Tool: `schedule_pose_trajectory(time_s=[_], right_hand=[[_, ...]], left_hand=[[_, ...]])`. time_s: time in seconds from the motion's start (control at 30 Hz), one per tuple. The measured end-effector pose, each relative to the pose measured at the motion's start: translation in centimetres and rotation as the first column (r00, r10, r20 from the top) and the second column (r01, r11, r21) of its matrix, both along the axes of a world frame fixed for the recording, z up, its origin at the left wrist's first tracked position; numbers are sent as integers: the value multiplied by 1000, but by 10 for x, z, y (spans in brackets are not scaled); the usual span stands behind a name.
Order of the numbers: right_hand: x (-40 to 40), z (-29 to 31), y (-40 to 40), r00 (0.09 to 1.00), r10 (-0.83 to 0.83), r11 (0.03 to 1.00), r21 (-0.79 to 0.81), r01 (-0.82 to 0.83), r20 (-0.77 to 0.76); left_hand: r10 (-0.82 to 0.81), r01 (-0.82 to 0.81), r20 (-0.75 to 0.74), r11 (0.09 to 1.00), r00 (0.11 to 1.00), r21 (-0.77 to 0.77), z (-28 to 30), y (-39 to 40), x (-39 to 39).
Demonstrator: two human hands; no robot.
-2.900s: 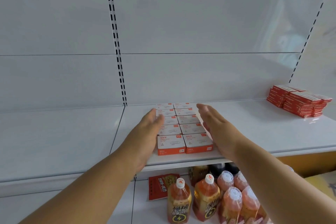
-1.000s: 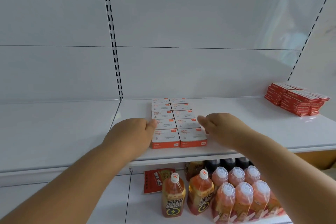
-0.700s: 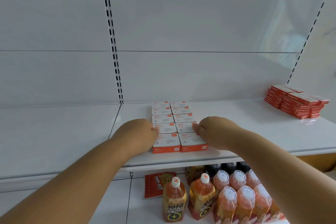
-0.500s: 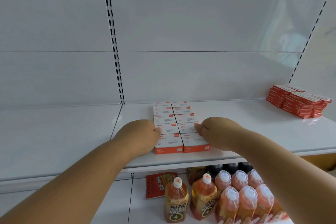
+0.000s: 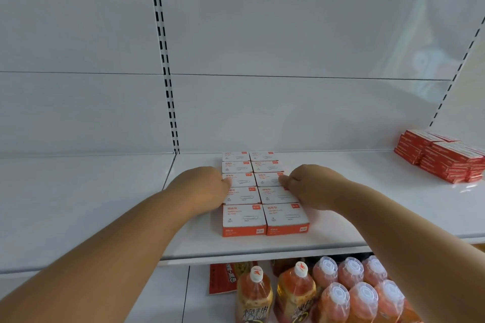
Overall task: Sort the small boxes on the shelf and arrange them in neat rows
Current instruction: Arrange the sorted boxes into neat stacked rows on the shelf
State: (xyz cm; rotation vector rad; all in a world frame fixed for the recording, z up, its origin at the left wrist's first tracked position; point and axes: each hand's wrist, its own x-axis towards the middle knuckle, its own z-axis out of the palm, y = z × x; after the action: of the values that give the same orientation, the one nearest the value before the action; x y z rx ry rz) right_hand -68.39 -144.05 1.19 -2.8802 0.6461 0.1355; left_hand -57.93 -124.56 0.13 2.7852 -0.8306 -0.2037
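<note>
Now flanking the small boxes (image 5: 265, 193): left hand (image 5: 203, 189) and right hand (image 5: 313, 186), fingers curled, pressing inward across the rows' long axis.

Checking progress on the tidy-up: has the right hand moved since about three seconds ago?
Yes. The right hand has drawn back toward the shelf front edge, beside the paper clip boxes.

Both bare arms reach forward, left hand (image 5: 203, 186) and right hand (image 5: 312, 185) level, fingers curled inward, thumbs pointing toward each other.
</note>
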Motion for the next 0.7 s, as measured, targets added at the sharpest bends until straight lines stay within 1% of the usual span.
schedule_pose_trajectory(time_s=[0.07, 0.17, 0.3, 0.37, 0.4, 0.43, 0.47, 0.5, 0.53, 0.6, 0.63, 0.67, 0.7], right_hand=[[1, 0, 0, 1000, 23, 1000, -5, -23, 1], [2, -3, -1, 998, 58, 997, -55, -57, 17], [3, -10, -5, 998, 41, 997, -69, -37, 47], [1, -8, -5, 997, 19, 997, -77, -13, 78], [-3, -6, -6, 992, 19, 996, -90, -8, 128], [-9, -4, -6, 977, 43, 993, -115, -19, 210], [-16, -3, -7, 948, 106, 987, -149, -63, 300], [-24, -1, -6, 917, 192, 975, -173, -139, 348], [-32, 1, -4, 901, 276, 958, -172, -230, 334], [-41, 0, 0, 894, 389, 921, -119, -371, 222], [-42, -3, 0, 896, 416, 909, -82, -408, 152], [-41, -6, -1, 898, 428, 904, -47, -425, 102], [-40, -9, -2, 900, 428, 904, -15, -428, 79]], left_hand=[[-14, 14, 3, 1000, 1000, -6, -1, 0, 0], [-12, 12, 22, 1000, 1000, -4, -2, 1, -1], [-9, 8, 11, 1000, 1000, 27, 1, 2, -1], [21, -21, -2, 1000, 1000, 13, 4, 2, -3], [49, -49, 27, 999, 998, -11, 6, 2, -6], [81, -77, 90, 996, 993, -48, 8, 3, -10], [97, -80, 170, 991, 981, -103, 9, 4, -16], [80, -41, 234, 985, 969, -165, 8, 6, -23], [9, 42, 261, 981, 965, -190, 7, 9, -31], [-203, 235, 232, 964, 951, -122, 2, 12, -45], [-270, 288, 187, 954, 944, -77, -2, 12, -50], [-303, 312, 141, 949, 943, -49, -5, 11, -52], [-314, 321, 115, 946, 943, -53, -8, 10, -52]])
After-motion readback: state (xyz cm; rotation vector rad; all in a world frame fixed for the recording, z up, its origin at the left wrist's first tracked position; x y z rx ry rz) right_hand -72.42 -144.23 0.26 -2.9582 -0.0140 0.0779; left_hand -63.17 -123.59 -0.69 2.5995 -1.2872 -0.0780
